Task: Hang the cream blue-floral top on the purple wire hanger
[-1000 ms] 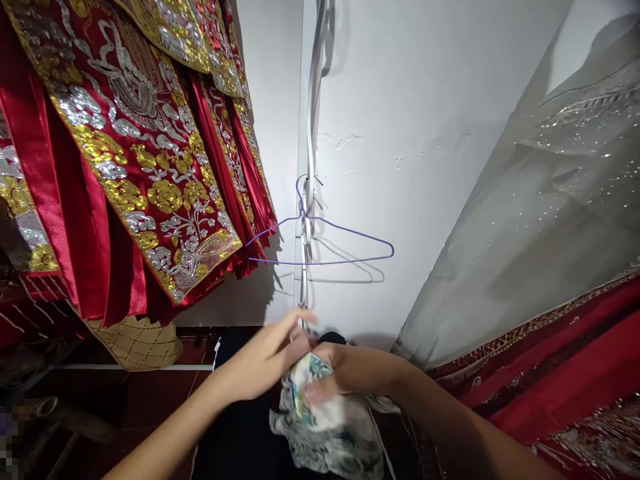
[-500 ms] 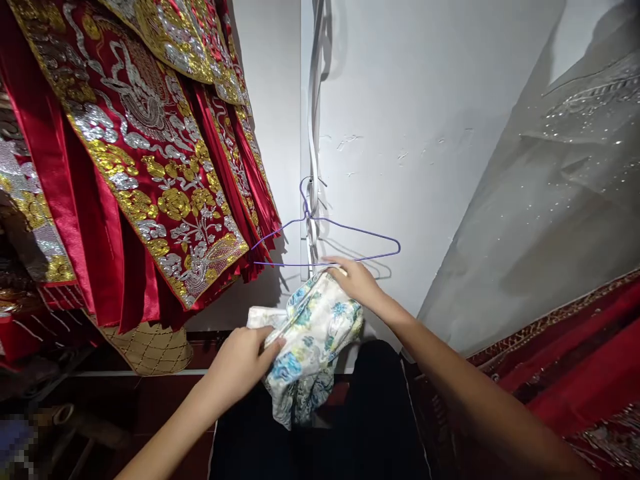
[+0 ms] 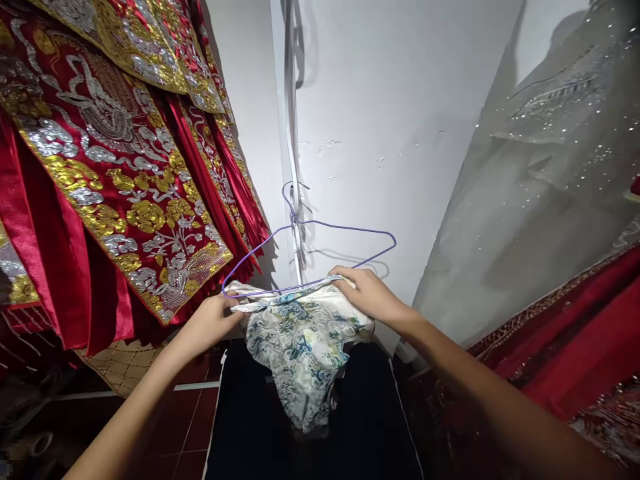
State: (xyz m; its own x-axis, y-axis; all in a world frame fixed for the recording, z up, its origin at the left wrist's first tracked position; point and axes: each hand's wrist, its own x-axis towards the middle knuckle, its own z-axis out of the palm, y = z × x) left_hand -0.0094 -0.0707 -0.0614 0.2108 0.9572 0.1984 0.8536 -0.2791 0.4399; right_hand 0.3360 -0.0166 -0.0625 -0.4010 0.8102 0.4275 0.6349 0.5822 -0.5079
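A thin purple wire hanger (image 3: 320,227) hangs from a hook on the white wall, swung towards me. Over its bottom bar lies a white cloth with a blue and green flower print (image 3: 300,337), drooping below. My left hand (image 3: 210,321) is closed on the cloth's left end at the hanger's left corner. My right hand (image 3: 367,293) is closed on the cloth's right end, pressing it against the bottom bar.
Red satin garments with gold and silver embroidery (image 3: 115,160) hang close on the left. A grey sparkly veil (image 3: 545,187) and red embroidered fabric (image 3: 565,360) fill the right. A dark cloth (image 3: 250,427) lies below; red floor tiles (image 3: 185,427) show at lower left.
Both hands lifted the flowered cloth from low down up to the hanger. The cloth now lies across the bottom bar, spread between my hands, and the hanger has tilted out from the wall.
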